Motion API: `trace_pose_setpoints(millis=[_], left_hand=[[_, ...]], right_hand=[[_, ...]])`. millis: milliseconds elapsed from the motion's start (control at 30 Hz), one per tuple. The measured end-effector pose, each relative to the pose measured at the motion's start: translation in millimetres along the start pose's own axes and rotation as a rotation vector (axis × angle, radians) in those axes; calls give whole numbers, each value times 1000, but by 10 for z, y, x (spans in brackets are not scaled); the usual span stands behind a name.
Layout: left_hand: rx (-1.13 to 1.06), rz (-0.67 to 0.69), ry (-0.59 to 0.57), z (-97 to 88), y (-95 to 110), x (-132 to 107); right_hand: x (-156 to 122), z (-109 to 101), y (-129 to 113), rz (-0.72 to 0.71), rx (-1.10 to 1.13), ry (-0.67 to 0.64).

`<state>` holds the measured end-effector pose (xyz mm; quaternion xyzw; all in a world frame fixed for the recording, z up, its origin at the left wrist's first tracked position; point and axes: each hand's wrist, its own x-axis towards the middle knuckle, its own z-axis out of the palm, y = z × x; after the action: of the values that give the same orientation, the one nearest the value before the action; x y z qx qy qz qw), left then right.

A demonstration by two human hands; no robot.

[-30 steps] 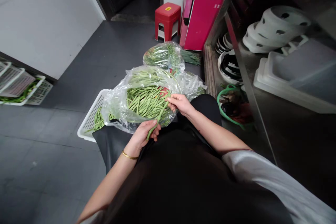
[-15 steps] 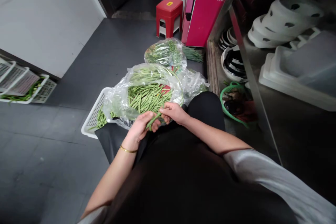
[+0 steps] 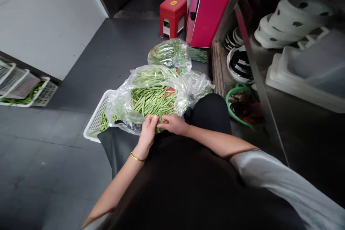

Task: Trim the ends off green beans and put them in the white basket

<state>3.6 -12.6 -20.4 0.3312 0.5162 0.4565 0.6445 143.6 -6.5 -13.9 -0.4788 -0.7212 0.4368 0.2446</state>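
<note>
A clear plastic bag full of long green beans rests against my knees. My left hand, with a gold bangle on the wrist, and my right hand meet at the bag's near edge. Both are closed, fingertips pinched together on one green bean between them. Most of that bean is hidden by my fingers. A white slotted tray with a few beans lies on the floor under the bag's left side.
A second bag of beans lies further off, by a red stool and a pink cabinet. On the right, steel shelving holds white tubs, bowls and a green basket. White trays lie at the left wall.
My hands have drawn together at the bag's near edge. The long bean that stretched between them a second ago is now almost hidden between my fingertips.
</note>
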Motion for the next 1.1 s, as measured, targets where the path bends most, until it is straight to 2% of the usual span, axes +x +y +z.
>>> trace_pose_setpoints(millis=[67, 167, 233, 333, 467, 567, 667, 733, 800, 833, 1000, 1033, 1100], left_hand=[[102, -4, -94, 13, -5, -60], [19, -124, -189, -9, 26, -105], [-82, -182, -243, -32, 64, -108], [-139, -159, -276, -31, 115, -109], [-80, -177, -333, 3, 133, -131], [-2, -247, -394, -6, 107, -146], [79, -251, -417, -36, 70, -143], [152, -209, -420, -50, 64, -134], [198, -165, -430, -55, 84, -124], [172, -148, -433, -55, 103, -119], [-265, -123, -406, -79, 182, -91], [-314, -128, -403, -98, 179, -82], [-377, -140, -399, -147, 147, -61]], right_hand=[[36, -33, 40, -32, -120, -30], [8, -218, 47, -141, -192, -161], [-28, -377, 48, -173, -204, -115], [-54, -503, 76, -223, -311, 22], [-50, -427, 120, -376, -495, -4], [-65, -386, 127, -443, -535, -96], [-83, -406, 123, -425, -544, -193], [-80, -406, 105, -381, -542, -207], [-58, -361, 60, -325, -445, -177], [-40, -321, 27, -282, -328, -160], [134, -167, -101, 70, 624, -72], [198, -195, -86, 112, 706, -102], [388, -315, -4, 140, 620, -286]])
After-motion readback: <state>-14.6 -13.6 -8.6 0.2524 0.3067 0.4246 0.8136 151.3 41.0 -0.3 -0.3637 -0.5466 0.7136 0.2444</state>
